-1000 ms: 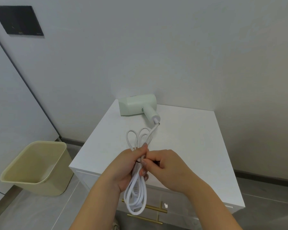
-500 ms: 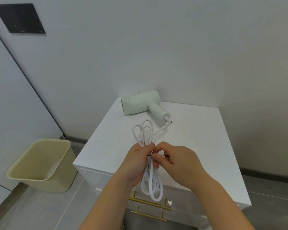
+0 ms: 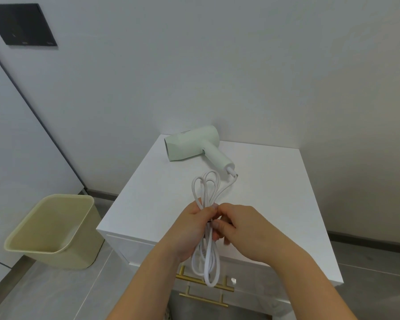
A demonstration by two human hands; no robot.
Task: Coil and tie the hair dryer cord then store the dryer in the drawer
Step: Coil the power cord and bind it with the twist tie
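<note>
The left hand [image 3: 189,229] grips the white cord [image 3: 208,262] round its middle, so the loops sit in one bunch. The right hand [image 3: 245,229] pinches a small dark tie [image 3: 209,221] right at the bunch, but the tie is too small to see well. The pale green hair dryer [image 3: 194,144] lies on its side at the back of the white worktop [image 3: 275,192], near the wall. The cord runs from its handle to the hands. To do this step well, I think the left hand should squeeze the loops tight while the right hand winds the tie snug round them, so no loop slips out. The hands are over the front edge of the worktop. The lower loops hang past it, in front of the drawer [image 3: 148,252] and its gold handle [image 3: 187,278]. There is room to move on the right side of the worktop. A yellow bin [image 3: 53,229] stands on the floor to the left, well apart.
</note>
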